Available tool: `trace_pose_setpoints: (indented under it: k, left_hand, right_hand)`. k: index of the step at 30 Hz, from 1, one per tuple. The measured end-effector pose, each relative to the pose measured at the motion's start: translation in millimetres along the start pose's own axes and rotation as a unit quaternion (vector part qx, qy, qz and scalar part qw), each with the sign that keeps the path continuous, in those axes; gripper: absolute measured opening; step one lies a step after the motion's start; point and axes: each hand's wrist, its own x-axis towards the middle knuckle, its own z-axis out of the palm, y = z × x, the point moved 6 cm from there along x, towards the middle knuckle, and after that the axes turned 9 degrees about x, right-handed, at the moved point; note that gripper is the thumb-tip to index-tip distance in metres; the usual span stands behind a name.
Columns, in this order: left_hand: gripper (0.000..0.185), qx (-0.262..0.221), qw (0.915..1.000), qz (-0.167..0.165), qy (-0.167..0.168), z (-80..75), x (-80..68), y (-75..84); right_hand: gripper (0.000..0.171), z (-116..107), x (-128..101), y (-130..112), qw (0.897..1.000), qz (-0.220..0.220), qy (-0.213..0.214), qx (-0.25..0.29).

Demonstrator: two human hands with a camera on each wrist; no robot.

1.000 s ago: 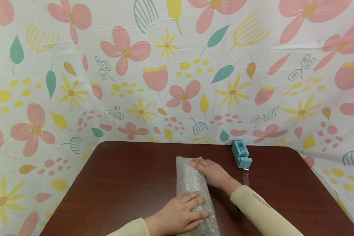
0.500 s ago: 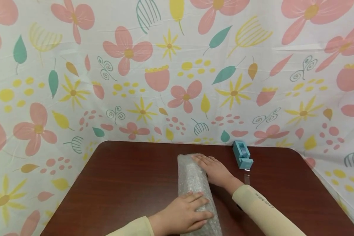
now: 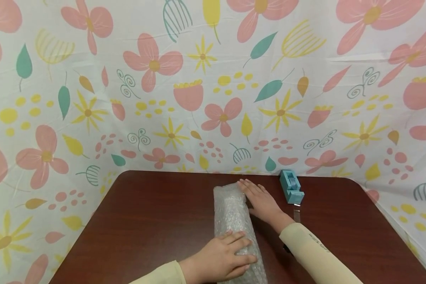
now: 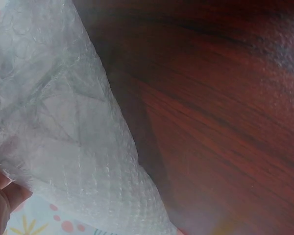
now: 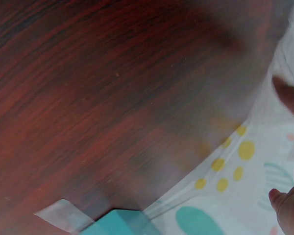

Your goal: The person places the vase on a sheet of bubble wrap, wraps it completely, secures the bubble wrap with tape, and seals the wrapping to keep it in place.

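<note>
- Toward the near edge of the dark wooden table [image 3: 156, 221], the left hand [image 3: 218, 260] lies flat on the near end of the bubble-wrap bundle [image 3: 232, 215], fingers straight and spread, pressing down rather than gripping.
- Running from near edge toward the far edge, roughly mid-table, the bundle looks already rolled up into a long packet; whatever is inside is hidden by the wrap.
- From the left wrist view, the wrap [image 4: 63, 142] fills the left side, crinkled and layered, with bare tabletop beside it.
- Just right of the bundle's far end, the right hand [image 3: 260, 201] rests flat, fingers extended, its inner side against the wrap and its palm on the table. It holds nothing.
- Further right, near the far edge, the blue tape dispenser [image 3: 290, 186] stands with a clear strip of tape [image 3: 296, 215] stuck to the table just in front of it.
- My read: the wrapping seems done and the roll is being held closed; no tape shows on the bundle itself, so sealing appears to be what is left.
- Behind it all, the flowered cloth backdrop [image 3: 213, 86] drapes round the table.
</note>
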Motion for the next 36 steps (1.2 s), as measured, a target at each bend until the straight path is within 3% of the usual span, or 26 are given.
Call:
trace_pose_setpoints:
  k: [3,6,9,13,16,18,21,23,26,33,36]
  left_hand:
    - [0.028,-0.013,0.9999,-0.005,0.0,0.2,0.4,0.5]
    - [0.028,-0.008,0.9999,-0.009,0.005,-0.2,1.2,1.0]
    - [0.028,0.009,0.9999,-0.008,0.009,-0.4,0.9,1.8]
    - [0.027,0.017,0.9998,-0.009,0.008,1.2,-1.4,2.6]
    - [0.027,0.021,0.9997,-0.011,0.01,1.4,-2.3,2.5]
    - [0.026,0.021,0.9996,-0.011,0.013,1.0,-2.0,2.1]
    - [0.026,0.029,0.9993,-0.01,0.02,0.4,-1.1,1.5]
    - [0.025,0.034,0.999,-0.01,0.026,-0.3,-0.4,1.0]
    - [0.024,0.041,0.9986,-0.011,0.033,-1.1,-0.4,0.4]
    - [0.024,0.031,0.9986,-0.013,0.041,-2.1,-1.2,-0.1]
    - [0.023,0.028,0.9985,-0.016,0.044,-2.4,-2.2,-0.8]
  right_hand:
    - [0.073,-12.6,-4.0,15.2,0.996,0.053,0.046,0.047]
    - [0.044,-27.9,-14.6,35.6,0.977,0.124,0.099,0.144]
    - [0.028,-42.1,-32.0,53.1,0.943,0.184,0.145,0.236]
    - [0.027,-55.8,-58.6,71.9,0.897,0.223,0.213,0.316]
    - [0.031,-58.4,-76.7,87.8,0.856,0.26,0.255,0.367]
    - [0.034,-55.6,-88.0,100.2,0.822,0.309,0.271,0.394]
    - [0.038,-47.5,-103.1,116.7,0.776,0.395,0.271,0.409]
    - [0.041,-41.3,-109.9,125.1,0.754,0.437,0.262,0.415]
    - [0.043,-33.1,-114.7,133.3,0.737,0.464,0.242,0.428]
    - [0.047,-16.0,-118.0,140.8,0.693,0.454,0.184,0.53]
    - [0.051,-11.4,-117.7,142.3,0.685,0.444,0.165,0.553]
